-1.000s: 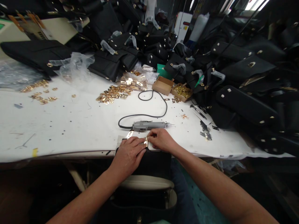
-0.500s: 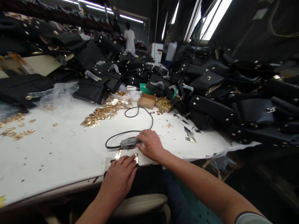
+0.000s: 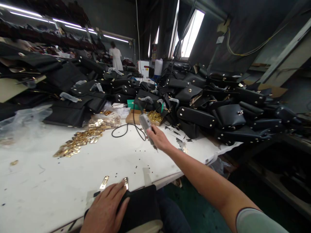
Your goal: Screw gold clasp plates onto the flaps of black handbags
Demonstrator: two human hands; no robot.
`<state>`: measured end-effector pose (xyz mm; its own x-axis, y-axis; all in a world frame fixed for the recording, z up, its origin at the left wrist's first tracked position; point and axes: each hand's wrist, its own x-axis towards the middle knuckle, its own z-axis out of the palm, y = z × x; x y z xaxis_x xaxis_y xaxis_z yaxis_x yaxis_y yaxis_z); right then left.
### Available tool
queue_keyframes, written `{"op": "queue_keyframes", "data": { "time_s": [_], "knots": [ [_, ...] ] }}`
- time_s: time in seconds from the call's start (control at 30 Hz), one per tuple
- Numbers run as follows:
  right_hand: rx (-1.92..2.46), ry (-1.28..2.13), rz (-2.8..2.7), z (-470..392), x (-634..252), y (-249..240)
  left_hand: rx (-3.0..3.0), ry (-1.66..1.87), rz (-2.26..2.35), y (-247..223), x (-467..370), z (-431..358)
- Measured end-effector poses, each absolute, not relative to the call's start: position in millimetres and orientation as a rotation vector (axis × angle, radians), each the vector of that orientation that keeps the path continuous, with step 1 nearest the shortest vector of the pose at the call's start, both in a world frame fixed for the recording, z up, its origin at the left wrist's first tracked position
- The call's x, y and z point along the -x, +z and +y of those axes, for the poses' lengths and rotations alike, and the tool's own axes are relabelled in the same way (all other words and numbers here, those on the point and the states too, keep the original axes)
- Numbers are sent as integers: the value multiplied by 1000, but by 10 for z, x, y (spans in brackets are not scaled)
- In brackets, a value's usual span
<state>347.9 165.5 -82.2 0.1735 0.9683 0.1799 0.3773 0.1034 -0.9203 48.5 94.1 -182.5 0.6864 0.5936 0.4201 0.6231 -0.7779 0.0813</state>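
My right hand is closed around a grey corded electric screwdriver, held above the white table with its thin bit pointing down. A black cable runs from its upper end. My left hand lies with fingers stretched out over a black leather bag at the table's front edge. Its fingertips touch a small shiny gold plate on the bag's edge. A second gold plate with a slot lies on the table just beyond those fingers.
A heap of gold plates lies on the white table. Behind it are cardboard boxes, one with small gold pieces. Black bags are piled around the back and right. A person in white stands far off.
My right hand has lifted the electric screwdriver off the table, tilting its bit downward. The left hand stays on the bag and gold plate. The view has turned right.
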Motion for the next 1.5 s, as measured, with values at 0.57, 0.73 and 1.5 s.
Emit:
{"op": "queue_keyframes", "data": {
  "time_s": [0.57,0.73,1.5],
  "knots": [
    [1330,593,-632,2281,-4091,-1232,2883,-649,-1026,-1856,-461,957],
    [1361,606,-639,2315,-4015,-1283,2862,-673,-1016,-1815,-477,943],
    [995,1119,-652,1279,-2602,-1003,2977,-620,-1352,-1508,-613,741]
  ]
}}
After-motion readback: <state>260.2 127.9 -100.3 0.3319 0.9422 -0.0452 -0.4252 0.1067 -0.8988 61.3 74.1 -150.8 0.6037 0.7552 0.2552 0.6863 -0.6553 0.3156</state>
